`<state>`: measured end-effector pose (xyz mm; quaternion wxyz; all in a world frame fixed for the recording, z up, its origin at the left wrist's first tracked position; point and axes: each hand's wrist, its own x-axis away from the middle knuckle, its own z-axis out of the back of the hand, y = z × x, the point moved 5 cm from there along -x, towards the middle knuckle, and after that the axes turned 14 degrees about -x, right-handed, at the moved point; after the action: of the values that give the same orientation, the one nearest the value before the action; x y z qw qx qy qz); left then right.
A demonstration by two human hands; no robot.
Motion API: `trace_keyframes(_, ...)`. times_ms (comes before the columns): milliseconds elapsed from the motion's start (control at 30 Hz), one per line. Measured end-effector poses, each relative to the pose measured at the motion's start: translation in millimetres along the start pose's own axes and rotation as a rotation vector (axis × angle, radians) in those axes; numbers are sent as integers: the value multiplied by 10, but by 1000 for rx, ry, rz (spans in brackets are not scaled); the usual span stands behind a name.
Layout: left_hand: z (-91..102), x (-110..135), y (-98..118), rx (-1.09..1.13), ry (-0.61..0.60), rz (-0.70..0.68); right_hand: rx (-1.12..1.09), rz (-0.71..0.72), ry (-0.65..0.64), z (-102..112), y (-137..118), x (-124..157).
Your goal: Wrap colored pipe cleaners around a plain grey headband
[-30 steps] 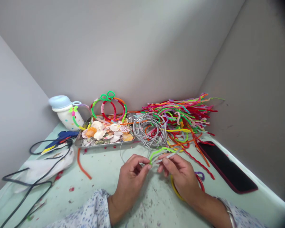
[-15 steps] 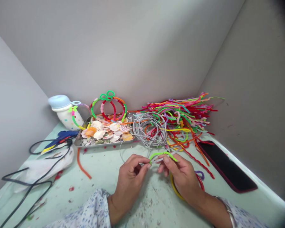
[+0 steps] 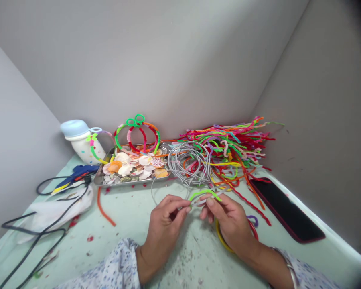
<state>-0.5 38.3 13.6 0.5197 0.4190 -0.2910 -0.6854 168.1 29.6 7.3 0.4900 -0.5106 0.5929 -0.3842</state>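
Between my hands, above the table, runs a lime-green pipe cleaner (image 3: 205, 192) beside a thin grey strand (image 3: 202, 202). My left hand (image 3: 165, 230) pinches their left end between thumb and forefinger. My right hand (image 3: 231, 222) is closed with its thumb pressed on the grey strand, and the green pipe cleaner's free end arches over near its fingers. Below the right hand, a yellow ring (image 3: 221, 240) and a red one lie partly hidden. Just behind both hands sits a coil of grey wire (image 3: 173, 170).
A metal tray (image 3: 132, 183) of seashells stands at the back, with pipe-cleaner hoops (image 3: 117, 138) on it. A pile of coloured pipe cleaners (image 3: 243, 138) lies right, near a black phone (image 3: 291, 212). A white bottle (image 3: 83, 146), pliers (image 3: 78, 173) and a black cable (image 3: 48, 230) occupy the left.
The green pipe cleaner's free end has shifted slightly left and up, over the right hand. Both hands keep nearly the same place and grip.
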Motion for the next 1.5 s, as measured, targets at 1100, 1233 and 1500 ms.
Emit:
trace_keyframes(1100, -31, 24, -14, -72, -2, -83, 33, -10, 11, 9, 29, -1)
trace_keyframes(1233, -43, 25, -4, -107, -32, -86, 47, -21, 7, 3, 21, -17)
trace_keyframes(1500, -68, 27, -1, -119, -109, -39, 72, -14, 3, -4, -2, -14)
